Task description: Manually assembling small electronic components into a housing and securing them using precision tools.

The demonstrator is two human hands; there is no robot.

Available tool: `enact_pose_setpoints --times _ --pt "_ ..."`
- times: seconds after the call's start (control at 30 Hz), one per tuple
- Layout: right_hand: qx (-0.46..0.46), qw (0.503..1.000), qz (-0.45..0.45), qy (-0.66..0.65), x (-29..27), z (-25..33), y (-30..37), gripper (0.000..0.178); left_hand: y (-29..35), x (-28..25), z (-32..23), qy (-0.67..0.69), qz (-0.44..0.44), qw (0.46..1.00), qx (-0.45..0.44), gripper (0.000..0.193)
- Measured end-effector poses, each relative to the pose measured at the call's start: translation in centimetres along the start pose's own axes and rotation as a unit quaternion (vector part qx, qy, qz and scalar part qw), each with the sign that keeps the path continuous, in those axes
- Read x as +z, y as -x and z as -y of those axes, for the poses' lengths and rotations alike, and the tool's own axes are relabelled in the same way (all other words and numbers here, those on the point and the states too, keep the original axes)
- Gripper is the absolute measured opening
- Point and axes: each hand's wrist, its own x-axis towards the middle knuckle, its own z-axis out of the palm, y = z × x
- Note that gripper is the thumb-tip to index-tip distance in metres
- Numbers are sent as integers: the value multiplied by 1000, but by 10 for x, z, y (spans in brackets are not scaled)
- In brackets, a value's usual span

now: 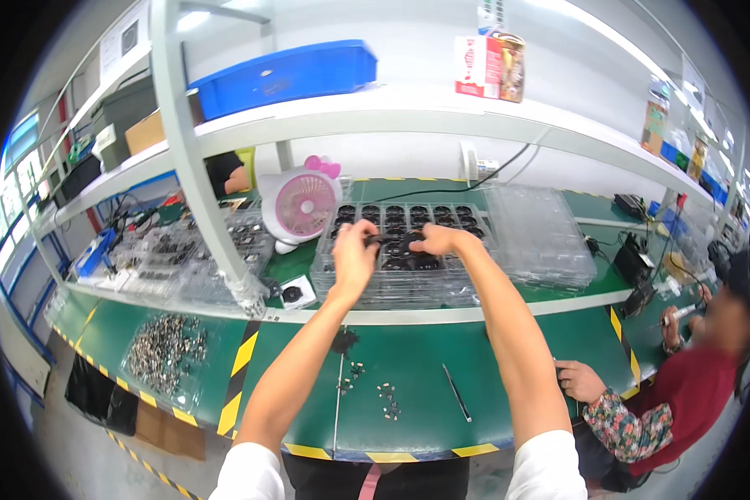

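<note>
Both my arms reach forward over a clear plastic tray (328, 265) filled with rows of black round parts (396, 212). My left hand (356, 252) is closed above its left part, with a small dark piece (378, 239) between thumb and fingers. Across from it, my right hand (442, 240) has its fingers drawn together on a black part (413, 242); its exact kind is too small to tell. More clear trays are stacked under the filled one. On the green bench nearer me lie tweezers (457, 392) and several tiny loose pieces (388, 402).
A pink-and-white fan (306, 202) stands left of the trays, stacked clear trays (540, 237) right. A black round part on a white card (296, 293) and a tray of metal pieces (167, 353) lie leftward. Overhead runs a shelf (425, 122). A co-worker's hand (581, 381) rests at right.
</note>
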Motion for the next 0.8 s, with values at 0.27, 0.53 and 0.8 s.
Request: enact_pose_setpoints --times 0.27,0.53,0.8 --pt "-54 992 -113 4 7 -27 -9 59 107 9 -8 170 245 941 -160 31" --pt "-93 936 -299 -158 31 -18 28 46 130 45 24 83 194 973 -96 32" --pt "-23 931 -295 -214 85 -8 139 39 113 25 25 81 190 969 -136 23"
